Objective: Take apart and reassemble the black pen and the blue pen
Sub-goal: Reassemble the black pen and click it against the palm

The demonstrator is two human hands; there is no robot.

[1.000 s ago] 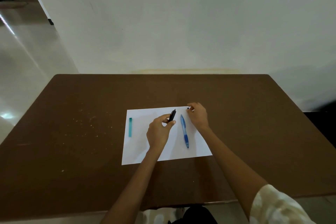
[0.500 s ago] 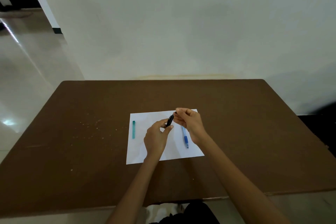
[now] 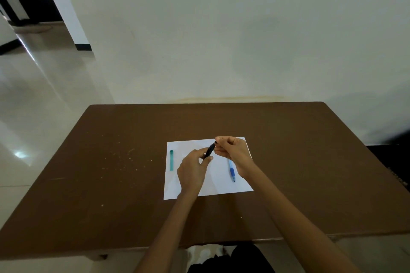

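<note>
My left hand [image 3: 192, 168] grips the lower part of the black pen [image 3: 209, 150], which tilts up and to the right above the white paper [image 3: 218, 180]. My right hand [image 3: 233, 150] pinches the pen's upper end with fingertips, so both hands meet on it. The blue pen [image 3: 231, 170] lies flat on the paper just right of centre, its upper half hidden under my right hand and wrist.
A short teal piece [image 3: 171, 160] lies on the paper's left side. The paper rests on a brown table [image 3: 111, 184] with pale crumbs left of it. A white wall stands behind the table's far edge.
My right hand came from the paper's top right corner to the top of the black pen and now pinches it. The left hand kept hold of the pen.
</note>
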